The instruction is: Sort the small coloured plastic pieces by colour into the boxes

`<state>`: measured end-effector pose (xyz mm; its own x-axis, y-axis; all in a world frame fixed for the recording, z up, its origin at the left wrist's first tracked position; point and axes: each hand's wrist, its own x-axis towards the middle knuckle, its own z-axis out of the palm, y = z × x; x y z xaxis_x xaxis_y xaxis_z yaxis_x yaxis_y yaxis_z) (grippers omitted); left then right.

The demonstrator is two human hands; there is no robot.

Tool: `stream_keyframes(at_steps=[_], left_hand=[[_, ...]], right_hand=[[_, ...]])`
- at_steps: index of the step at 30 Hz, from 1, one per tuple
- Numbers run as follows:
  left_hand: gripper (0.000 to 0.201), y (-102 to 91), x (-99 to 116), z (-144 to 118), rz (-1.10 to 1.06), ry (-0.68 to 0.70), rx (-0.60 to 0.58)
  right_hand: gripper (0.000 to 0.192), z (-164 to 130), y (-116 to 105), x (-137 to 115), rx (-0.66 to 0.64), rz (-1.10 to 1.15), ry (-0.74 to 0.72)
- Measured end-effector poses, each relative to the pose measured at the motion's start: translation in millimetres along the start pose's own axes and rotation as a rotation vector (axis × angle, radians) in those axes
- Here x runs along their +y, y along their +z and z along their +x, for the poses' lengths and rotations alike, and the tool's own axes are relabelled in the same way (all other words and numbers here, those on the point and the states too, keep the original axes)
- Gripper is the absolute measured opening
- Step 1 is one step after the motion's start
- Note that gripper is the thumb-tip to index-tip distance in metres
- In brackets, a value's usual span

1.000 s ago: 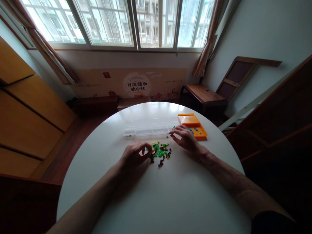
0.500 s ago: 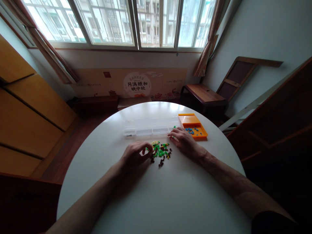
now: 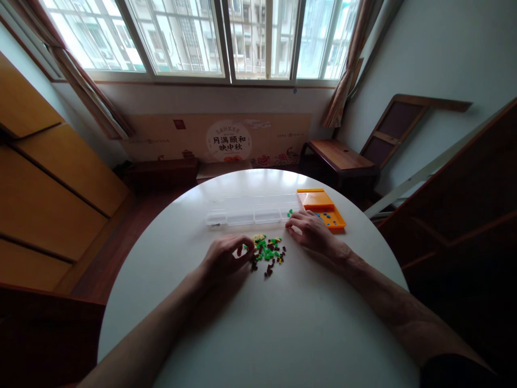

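A small heap of green, dark brown and pale yellow beads (image 3: 267, 252) lies on the round white table (image 3: 258, 323). My left hand (image 3: 226, 257) rests at the heap's left edge, fingers curled, fingertips touching the nearest beads. My right hand (image 3: 313, 230) lies palm down to the right of the heap, between it and an orange tray (image 3: 323, 209) holding a few blue beads. Whether either hand pinches a bead is too small to tell. A clear compartment box (image 3: 252, 213) stands behind the heap, with a few green beads at its right end.
Behind the table are a wide window, a printed cardboard panel (image 3: 220, 141) against the wall and a wooden bench (image 3: 337, 156). Yellow cabinets (image 3: 44, 183) stand on the left, dark wooden furniture on the right.
My right hand has drawn slightly back and to the right from the clear box's end. My left hand has stayed at the heap.
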<state>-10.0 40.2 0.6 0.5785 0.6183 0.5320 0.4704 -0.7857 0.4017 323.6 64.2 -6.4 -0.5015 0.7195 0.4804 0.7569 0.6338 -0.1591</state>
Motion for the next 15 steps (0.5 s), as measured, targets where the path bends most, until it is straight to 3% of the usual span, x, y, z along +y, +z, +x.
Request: stream_keyframes(at_steps=[7,11,15], left_hand=[[0.011,-6.8,-1.4,2.5,0.185,-0.099,0.119],[0.03,-13.9,-9.1,2.8,0.338,-0.222,0.15],[0.045,-15.7,-21.8,0.9,0.424,-0.341,0.161]], right_hand=[[0.013,-1.0,2.2,11.5,0.313,0.093,0.23],[0.021,-2.6,3.8,14.2,0.302,0.091,0.288],[0.028,-2.5,1.7,6.1,0.191,0.108,0.134]])
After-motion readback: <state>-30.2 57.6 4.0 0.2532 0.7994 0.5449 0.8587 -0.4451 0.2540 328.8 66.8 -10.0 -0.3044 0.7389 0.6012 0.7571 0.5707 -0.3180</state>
